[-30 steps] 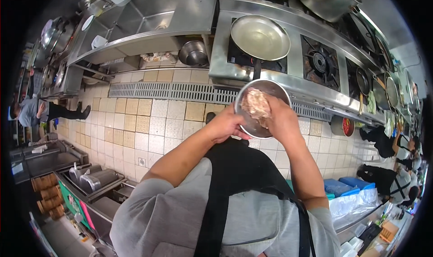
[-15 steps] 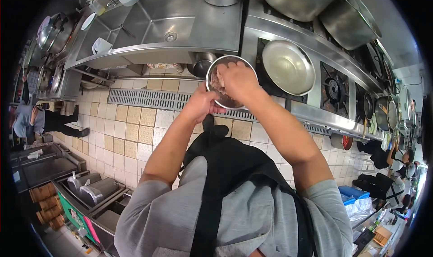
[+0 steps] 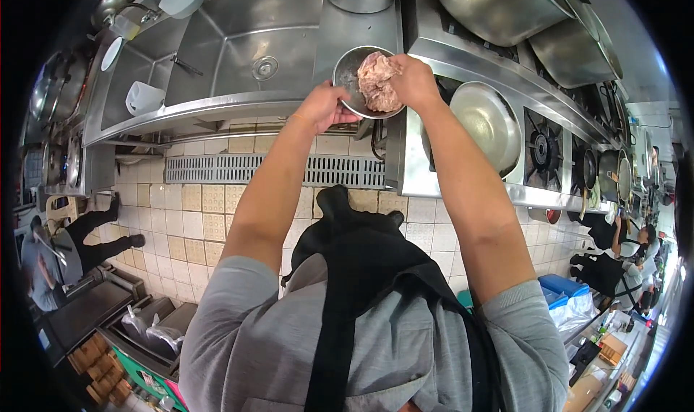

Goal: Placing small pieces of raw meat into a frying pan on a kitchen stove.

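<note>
A steel sink (image 3: 235,47) lies left of the left hand (image 3: 323,108), which clasps the near rim of a metal bowl (image 3: 348,78). Raw meat (image 3: 377,81), at the bowl's right half between both hands, is gripped by the curled right hand (image 3: 418,83); a pan (image 3: 486,126) sits farther right.

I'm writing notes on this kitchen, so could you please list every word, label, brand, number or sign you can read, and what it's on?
No text can be read in this view.
Metal bowl and raw meat: no lettering shows.
Green panel, lower left: any marks are too small to read.
Items, lower right: too small and blurred.
</note>
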A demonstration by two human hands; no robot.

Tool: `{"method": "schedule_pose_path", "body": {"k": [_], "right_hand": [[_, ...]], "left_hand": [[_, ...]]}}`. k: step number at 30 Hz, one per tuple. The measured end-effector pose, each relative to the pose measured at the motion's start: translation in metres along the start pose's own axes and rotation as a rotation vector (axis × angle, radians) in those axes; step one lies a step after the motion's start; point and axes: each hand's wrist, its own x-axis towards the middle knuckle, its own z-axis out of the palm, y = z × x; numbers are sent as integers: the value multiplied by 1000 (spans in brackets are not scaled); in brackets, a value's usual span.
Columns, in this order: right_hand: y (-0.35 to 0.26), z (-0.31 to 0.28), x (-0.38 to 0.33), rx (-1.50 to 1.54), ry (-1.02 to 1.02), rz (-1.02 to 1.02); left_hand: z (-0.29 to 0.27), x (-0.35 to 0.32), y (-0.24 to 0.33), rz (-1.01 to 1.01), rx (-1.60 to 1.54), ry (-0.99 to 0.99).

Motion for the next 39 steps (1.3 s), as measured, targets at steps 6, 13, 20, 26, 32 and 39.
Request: {"method": "schedule_pose_path", "body": {"k": [6,13,20,26,32,39], "right_hand": [[12,22,17,32,-29,125],[13,19,43,102,-260,43],[29,40,41,32,-188,-108],[12,44,15,-243,-160,-137],[9,53,20,-456,-232,-45],[21,39,34,-192,-179,-71]], "left_hand": [[-20,35,17,-36,340,150],[17,44,17,811,1493,254],[-5,73,25,632,1618,251],[-7,69,29,505,1637,300],[-5,72,31,585,1609,266],[-7,66,29,540,1683,318]]}}
